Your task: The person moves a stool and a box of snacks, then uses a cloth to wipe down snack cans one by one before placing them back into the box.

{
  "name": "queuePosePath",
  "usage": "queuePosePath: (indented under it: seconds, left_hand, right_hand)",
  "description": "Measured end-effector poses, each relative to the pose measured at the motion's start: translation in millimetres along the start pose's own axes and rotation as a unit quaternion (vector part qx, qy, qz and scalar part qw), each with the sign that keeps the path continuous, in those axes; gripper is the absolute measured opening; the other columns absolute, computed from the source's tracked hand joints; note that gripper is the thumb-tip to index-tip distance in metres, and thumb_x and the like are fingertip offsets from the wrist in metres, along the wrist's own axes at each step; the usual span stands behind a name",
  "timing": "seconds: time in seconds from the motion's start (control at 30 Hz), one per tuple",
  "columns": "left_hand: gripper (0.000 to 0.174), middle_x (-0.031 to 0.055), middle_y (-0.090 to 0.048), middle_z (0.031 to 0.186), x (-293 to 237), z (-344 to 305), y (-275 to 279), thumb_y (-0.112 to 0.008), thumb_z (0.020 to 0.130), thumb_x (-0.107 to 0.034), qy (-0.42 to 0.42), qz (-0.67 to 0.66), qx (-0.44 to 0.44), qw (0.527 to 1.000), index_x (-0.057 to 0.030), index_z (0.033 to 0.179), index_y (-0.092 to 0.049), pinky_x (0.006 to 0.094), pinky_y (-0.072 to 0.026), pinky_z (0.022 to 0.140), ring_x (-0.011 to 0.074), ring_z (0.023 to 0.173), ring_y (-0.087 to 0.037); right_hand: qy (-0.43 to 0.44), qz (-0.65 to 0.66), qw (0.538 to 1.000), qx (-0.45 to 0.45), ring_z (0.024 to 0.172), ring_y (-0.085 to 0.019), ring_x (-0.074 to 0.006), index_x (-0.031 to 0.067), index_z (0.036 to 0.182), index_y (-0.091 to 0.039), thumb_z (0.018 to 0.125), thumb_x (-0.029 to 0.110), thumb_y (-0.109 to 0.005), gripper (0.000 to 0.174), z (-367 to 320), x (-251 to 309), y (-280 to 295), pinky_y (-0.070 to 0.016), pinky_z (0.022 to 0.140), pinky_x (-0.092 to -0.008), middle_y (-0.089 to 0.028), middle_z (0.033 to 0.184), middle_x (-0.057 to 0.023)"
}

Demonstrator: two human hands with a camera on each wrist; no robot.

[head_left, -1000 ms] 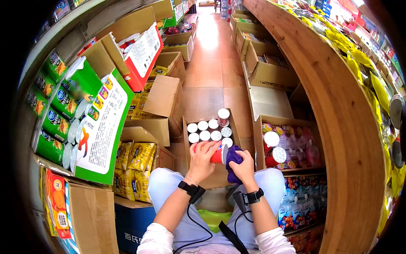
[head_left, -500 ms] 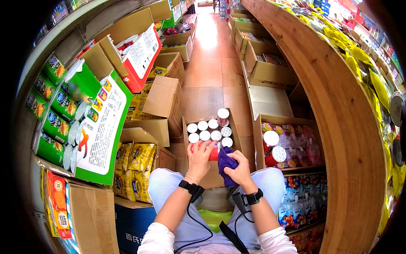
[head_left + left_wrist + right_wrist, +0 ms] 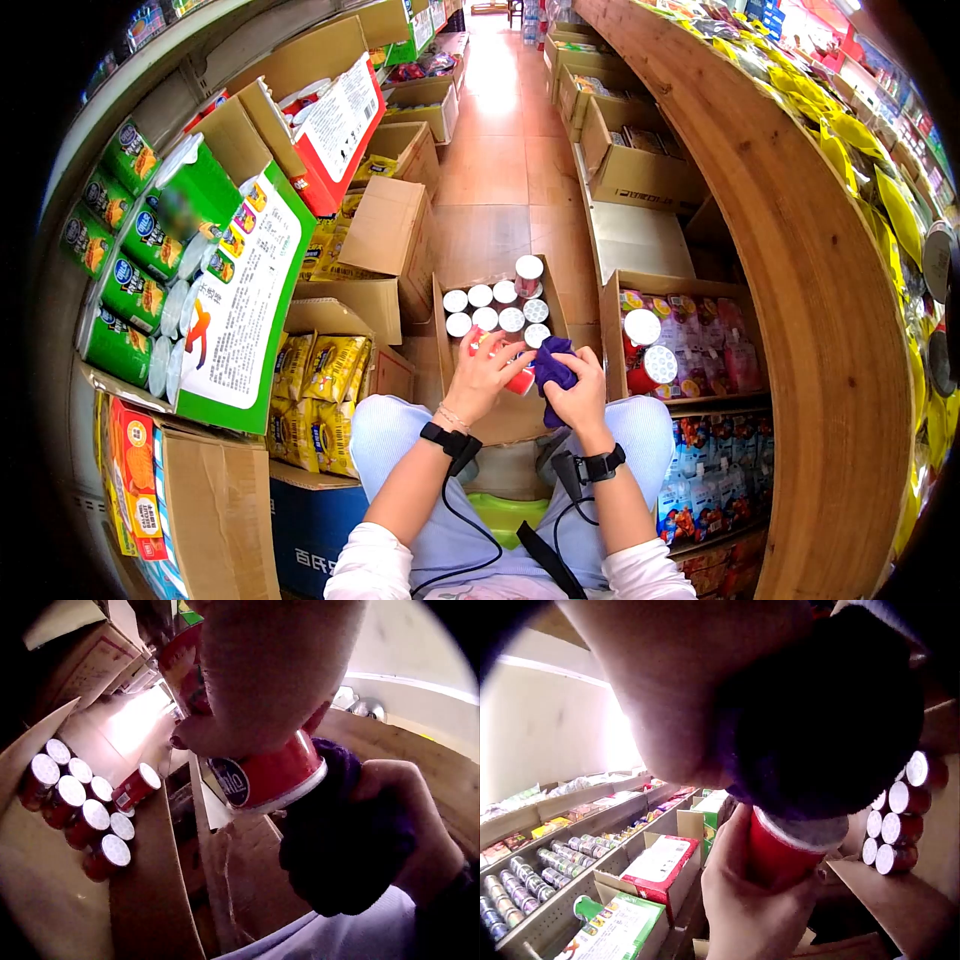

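My left hand (image 3: 480,380) grips a red can (image 3: 521,381) held tilted above the near end of an open carton (image 3: 497,430). In the left wrist view the can (image 3: 281,774) shows a blue oval logo and a pale rim. My right hand (image 3: 577,393) holds a bunched purple cloth (image 3: 552,368), which touches the can's end in the right wrist view, where the left hand (image 3: 754,900) is wrapped round the can (image 3: 780,859). Several white-lidded red cans (image 3: 484,319) stand in the carton, with one can (image 3: 529,270) raised above the others at its far right.
To the right sits a box (image 3: 690,400) of pouches with two white-lidded cans. At the left are green cans (image 3: 130,290) in a display box, and yellow packets (image 3: 330,370) in a carton. A wooden shelf edge (image 3: 800,250) runs along the right; the tiled aisle (image 3: 490,170) stretches ahead.
The can in my left hand has tilted, its near end now lower and toward the cloth. The right hand with the cloth moved left, then back right against the can.
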State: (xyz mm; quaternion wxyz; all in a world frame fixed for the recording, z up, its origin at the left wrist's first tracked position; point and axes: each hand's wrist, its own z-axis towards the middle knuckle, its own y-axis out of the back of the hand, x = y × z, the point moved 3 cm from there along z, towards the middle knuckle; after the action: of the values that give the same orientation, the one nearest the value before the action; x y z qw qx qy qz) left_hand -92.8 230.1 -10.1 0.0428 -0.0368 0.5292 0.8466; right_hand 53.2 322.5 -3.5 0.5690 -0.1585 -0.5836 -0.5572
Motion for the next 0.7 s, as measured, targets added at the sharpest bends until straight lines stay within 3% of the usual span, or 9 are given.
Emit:
queuePosePath:
  seconds: [0.2, 0.3, 0.4, 0.5, 0.6, 0.7]
  left_hand:
    - [0.065, -0.0026, -0.057, 0.119, -3.5, 2.4, 16.7, -0.066, 0.058, 0.001, 0.022, -0.118, -0.038, 0.992, -0.0213, 0.118, -0.059, 0.0518, -0.0253, 0.105, 0.0242, 0.116, -0.048]
    - [0.064, -0.0014, -0.057, 0.119, 1.0, 3.8, 24.3, -0.064, 0.058, 0.003, 0.062, -0.161, -0.059, 0.983, -0.0194, 0.119, -0.059, 0.0501, -0.0250, 0.105, 0.0255, 0.115, -0.048]
    - [0.065, 0.0051, -0.057, 0.118, 3.7, 4.6, 27.8, -0.068, 0.055, 0.001, 0.079, -0.179, -0.091, 0.977, -0.0129, 0.118, -0.058, 0.0484, -0.0270, 0.105, 0.0276, 0.116, -0.048]
    - [0.067, 0.0048, -0.055, 0.120, 5.1, 4.4, 27.8, -0.069, 0.060, 0.000, 0.120, -0.231, -0.100, 0.960, -0.0144, 0.123, -0.055, 0.0456, -0.0260, 0.106, 0.0269, 0.115, -0.048]
    - [0.070, 0.0068, -0.054, 0.121, 7.6, 5.6, 20.8, -0.072, 0.059, -0.003, 0.171, -0.300, -0.109, 0.932, -0.0122, 0.126, -0.052, 0.0433, -0.0259, 0.106, 0.0280, 0.118, -0.047]
    - [0.074, 0.0087, -0.053, 0.123, 8.7, 5.7, 19.3, -0.073, 0.060, -0.006, 0.151, -0.243, -0.075, 0.955, -0.0112, 0.129, -0.049, 0.0418, -0.0272, 0.105, 0.0298, 0.119, -0.046]
  right_hand:
    - [-0.015, -0.021, 1.000, -0.017, 0.079, -0.059, -0.0310, 0.0001, 0.094, -0.068, 0.060, 0.008, -0.062, 0.036, 5.2, -10.0, 4.4, -0.0494, 0.075, -0.0360, -0.054, 0.083, -0.0139]
    - [-0.021, 0.026, 0.999, 0.011, 0.079, -0.059, -0.0283, -0.0010, 0.095, -0.068, 0.060, 0.007, -0.062, 0.036, 5.1, -13.7, 1.7, -0.0491, 0.074, -0.0341, -0.054, 0.083, -0.0131]
    - [-0.043, 0.074, 0.995, 0.041, 0.079, -0.059, -0.0253, -0.0023, 0.096, -0.067, 0.060, 0.006, -0.064, 0.037, 4.0, -17.1, -1.9, -0.0486, 0.073, -0.0321, -0.054, 0.083, -0.0124]
    - [-0.072, 0.145, 0.985, 0.060, 0.079, -0.059, -0.0237, -0.0035, 0.095, -0.066, 0.060, 0.006, -0.065, 0.037, 3.1, -23.3, -5.7, -0.0479, 0.073, -0.0307, -0.054, 0.083, -0.0117]
    - [-0.005, 0.158, 0.981, 0.115, 0.079, -0.058, -0.0244, -0.0047, 0.093, -0.064, 0.060, 0.006, -0.066, 0.035, -2.5, -17.9, -12.9, -0.0475, 0.074, -0.0309, -0.054, 0.083, -0.0112]
    - [-0.015, 0.123, 0.986, 0.112, 0.079, -0.058, -0.0254, -0.0052, 0.089, -0.062, 0.059, 0.007, -0.067, 0.033, -7.0, -15.4, -18.3, -0.0472, 0.074, -0.0318, -0.053, 0.083, -0.0112]
